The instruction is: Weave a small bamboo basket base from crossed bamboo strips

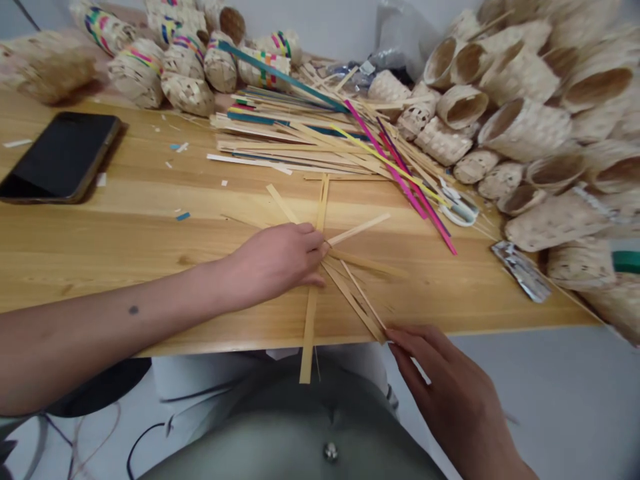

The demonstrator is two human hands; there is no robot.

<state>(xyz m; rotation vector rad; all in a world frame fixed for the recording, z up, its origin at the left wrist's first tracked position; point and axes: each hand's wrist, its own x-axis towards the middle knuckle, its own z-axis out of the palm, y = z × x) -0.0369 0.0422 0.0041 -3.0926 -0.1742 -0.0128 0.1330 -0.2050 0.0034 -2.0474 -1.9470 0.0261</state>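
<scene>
Bamboo strips [309, 327] lie crossed like a star directly under the fingertips of the left hand [280, 260], whose fingers are curled together over the crossing, the thumb resting a little lower; how tightly they squeeze underneath cannot be told. Down and right of them, the right hand [445, 387] pinches the low end of a slanting strip between thumb and forefinger, the other fingers tucked behind.

These strips should be very light, springy along their length and smooth enough to slide over one another, so the crossing is the place to press. Thin ends look apt to split or crease if bent sharply; a flat pinch near the tip, as the right fingers have it, should steer best.

Just below the left fingers runs the near edge of the wooden table [150, 247]; one strip overhangs it toward the grey-green shirt [300, 427], where it could snag. The right fingers are already past that edge. Turning room is widest left of the left fingers, out to the phone [60, 157]. Beyond the fingertips, a bundle of loose strips [280, 137] and a pink strip [385, 160] limit reach; farther right are a foil packet [523, 270] and piled woven tubes [545, 133]
</scene>
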